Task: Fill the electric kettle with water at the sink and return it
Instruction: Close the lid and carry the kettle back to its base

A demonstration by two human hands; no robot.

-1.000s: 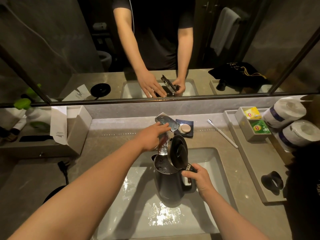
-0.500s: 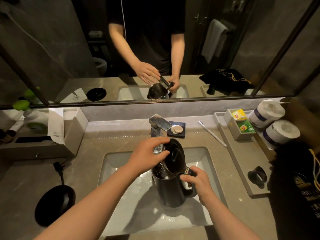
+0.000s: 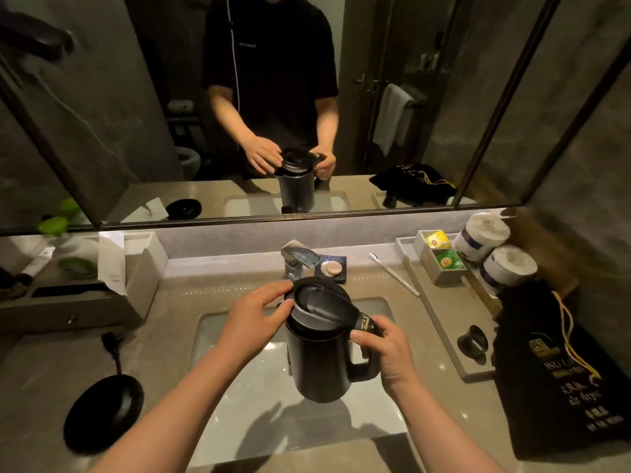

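Now right hand (image 3: 392,356) grips kettle (image 3: 319,356) handle — left hand (image 3: 252,322) touching lid.

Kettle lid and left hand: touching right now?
Touching. The head view shows the left hand's fingertips on the rim of the shut kettle lid, no gap.
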